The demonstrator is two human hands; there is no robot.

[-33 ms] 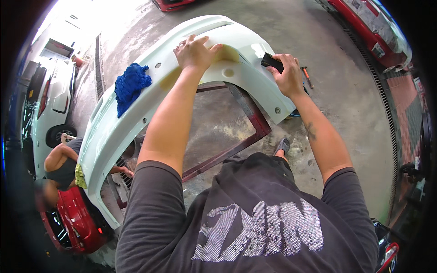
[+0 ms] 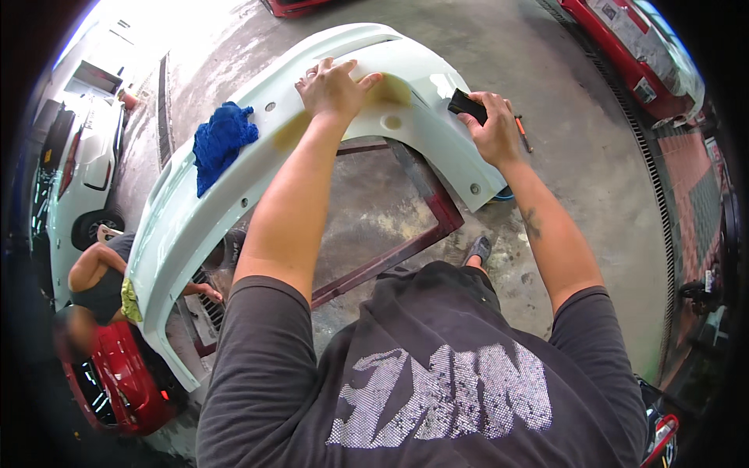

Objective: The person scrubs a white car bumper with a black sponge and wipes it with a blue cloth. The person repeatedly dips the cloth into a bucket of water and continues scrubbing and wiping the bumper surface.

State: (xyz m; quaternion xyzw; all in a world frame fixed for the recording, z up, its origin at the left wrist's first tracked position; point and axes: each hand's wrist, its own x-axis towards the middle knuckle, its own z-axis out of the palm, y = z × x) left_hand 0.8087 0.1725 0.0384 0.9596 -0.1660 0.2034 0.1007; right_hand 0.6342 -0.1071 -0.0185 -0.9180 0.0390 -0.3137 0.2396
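Note:
A white car bumper (image 2: 421,66) arches across the view, with yellowish-brown patches on its middle. On top of it, beside one patch, my left hand (image 2: 335,90) rests with fingers spread and nothing in its grasp. Toward the bumper's right end, my right hand (image 2: 495,125) grips a black block (image 2: 464,105) between thumb and fingers, at the white surface. The block's underside is hidden. Left of my left hand, a crumpled blue cloth (image 2: 222,144) is draped over the bumper.
Beneath the bumper is a dark red frame (image 2: 445,214). At its left end are a yellow-green cloth (image 2: 130,300) and another person (image 2: 101,265), bent low. An orange-handled tool (image 2: 523,132) lies on the floor. A white car (image 2: 101,164) and red car (image 2: 133,382) stand left.
The view has shifted slightly, so the bumper's left end and the blue cloth appear a little farther left. Both hands keep their places on the bumper.

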